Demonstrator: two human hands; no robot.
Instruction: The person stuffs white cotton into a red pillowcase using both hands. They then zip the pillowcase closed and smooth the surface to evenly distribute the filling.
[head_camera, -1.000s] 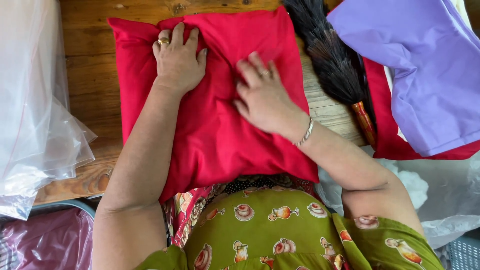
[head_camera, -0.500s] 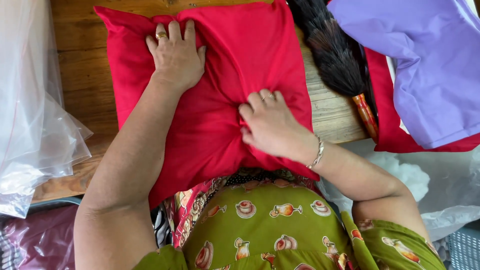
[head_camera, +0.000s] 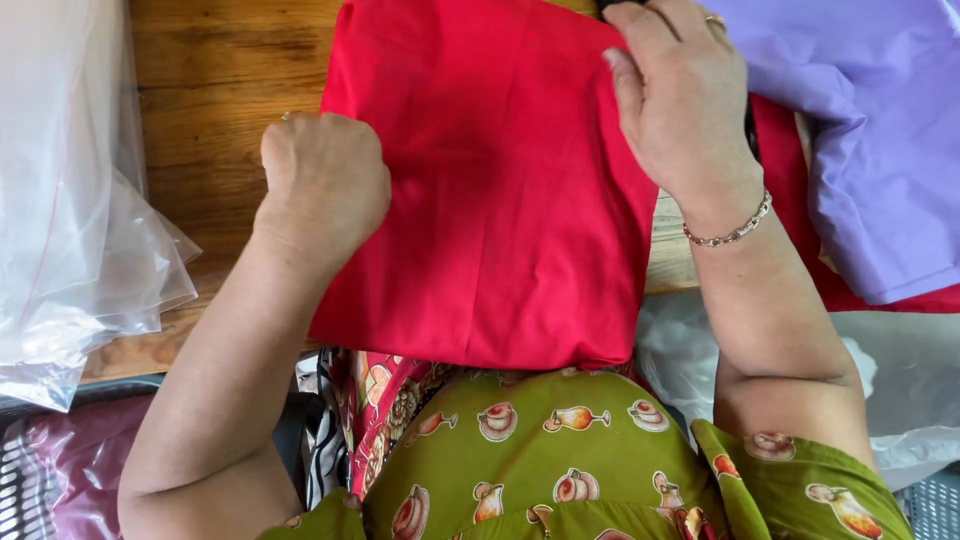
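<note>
A folded red cloth (head_camera: 500, 200) lies on a wooden table (head_camera: 210, 110) in front of me, smooth and narrow. My left hand (head_camera: 322, 185) is closed in a fist at the cloth's left edge, gripping it. My right hand (head_camera: 680, 100), with a bracelet on the wrist and a ring, grips the cloth's upper right edge with fingers curled over it.
A lilac cloth (head_camera: 860, 130) lies at the right over more red fabric (head_camera: 790, 180). Clear plastic bags (head_camera: 70, 220) are heaped at the left. White plastic (head_camera: 900, 400) sits at the lower right, a maroon bag in a basket (head_camera: 60, 470) at the lower left.
The cloth was a wide pillow-like shape under my flat hands; now it is folded narrower. My left hand has closed on its left edge and my right hand has moved up to the top right edge.
</note>
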